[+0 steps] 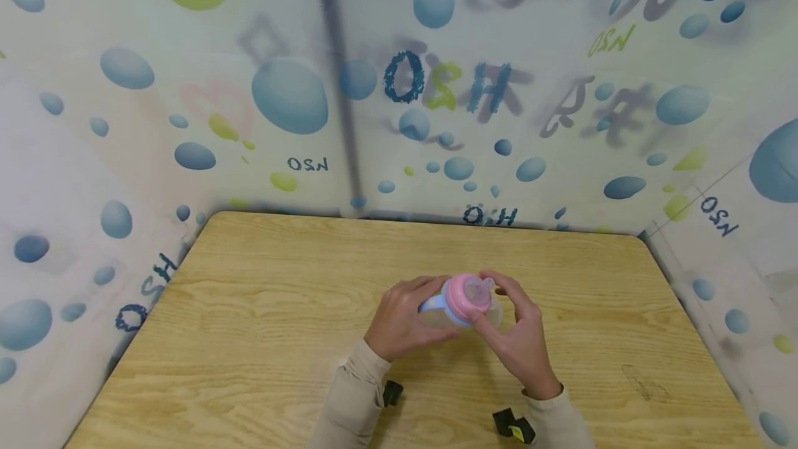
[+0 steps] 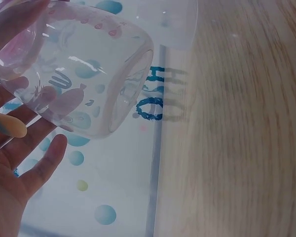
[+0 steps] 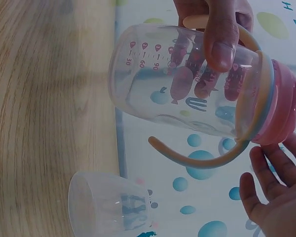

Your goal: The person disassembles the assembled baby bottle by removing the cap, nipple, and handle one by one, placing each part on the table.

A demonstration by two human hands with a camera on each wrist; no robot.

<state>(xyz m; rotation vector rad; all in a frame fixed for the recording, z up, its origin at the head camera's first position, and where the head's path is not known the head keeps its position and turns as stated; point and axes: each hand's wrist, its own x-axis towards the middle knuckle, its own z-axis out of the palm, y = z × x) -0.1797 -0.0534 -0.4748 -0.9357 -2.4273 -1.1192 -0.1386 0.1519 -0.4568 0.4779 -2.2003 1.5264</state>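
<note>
A clear baby bottle (image 3: 143, 94) with a pink collar (image 1: 460, 296), a transparent teat (image 1: 479, 289) and a two-armed handle ring (image 3: 197, 160) is held above the table, tilted. My left hand (image 1: 402, 321) grips the bottle body, its thumb on one side and the fingers behind it, as the right wrist view shows. With thumb and fingertips on opposite sides, my right hand (image 1: 520, 338) pinches the pink collar. Red measuring marks and a cartoon print show on the bottle wall. No liquid is visible inside.
A clear plastic cap (image 3: 96, 205) stands on the wooden table (image 1: 280, 283) just beyond the bottle. White walls printed with blue and green bubbles (image 1: 289, 95) enclose the table's back and sides. Black strap ends (image 1: 514, 426) hang by both sleeves.
</note>
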